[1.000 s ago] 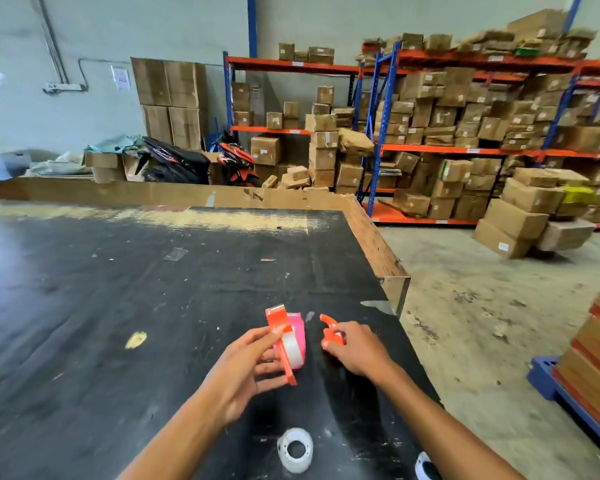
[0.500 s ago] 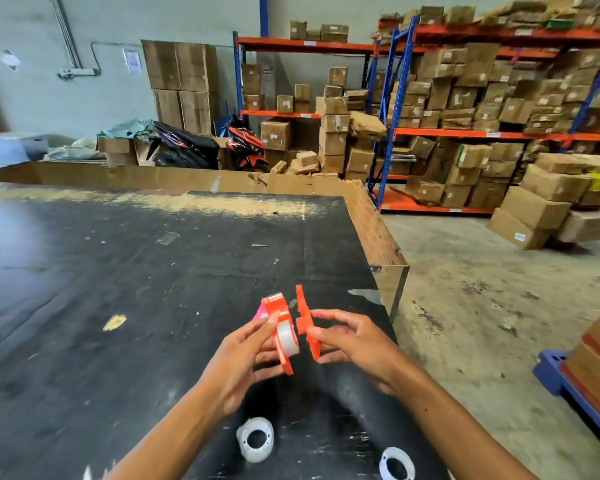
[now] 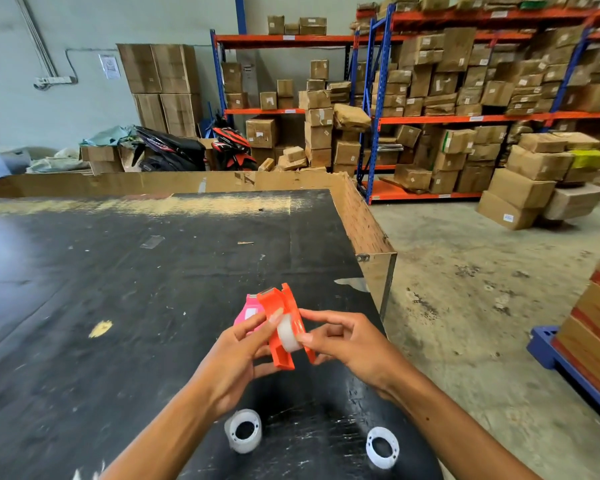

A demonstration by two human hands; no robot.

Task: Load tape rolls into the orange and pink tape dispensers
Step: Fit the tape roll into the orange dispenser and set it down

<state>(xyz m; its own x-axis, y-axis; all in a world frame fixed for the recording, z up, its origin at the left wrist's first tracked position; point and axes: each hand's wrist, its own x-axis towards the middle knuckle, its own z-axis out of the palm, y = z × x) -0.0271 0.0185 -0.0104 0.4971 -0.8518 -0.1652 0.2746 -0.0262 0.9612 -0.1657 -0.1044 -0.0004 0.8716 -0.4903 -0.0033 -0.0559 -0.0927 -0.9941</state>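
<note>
I hold the orange tape dispenser (image 3: 278, 323) upright above the black table (image 3: 118, 289), near its right edge. A clear tape roll (image 3: 289, 336) sits between the dispenser's two orange halves. My left hand (image 3: 238, 355) grips the left half and my right hand (image 3: 347, 344) presses the right half against it. The pink dispenser (image 3: 248, 311) shows just behind the orange one, partly hidden by my left fingers; whether it rests on the table I cannot tell. Two loose tape rolls, one (image 3: 243, 430) below my left wrist and one (image 3: 382, 446) by my right forearm, lie on the table.
The table's right edge (image 3: 378, 258) drops to a concrete floor. A cardboard wall (image 3: 153, 183) lines the far edge. Shelves of boxes (image 3: 465, 98) stand beyond, and a blue pallet with stacked cartons (image 3: 582, 341) is at the right.
My right hand brought the loose orange half from the right up against the half in my left hand, closing them around the roll. The view tilted down, showing both loose rolls.
</note>
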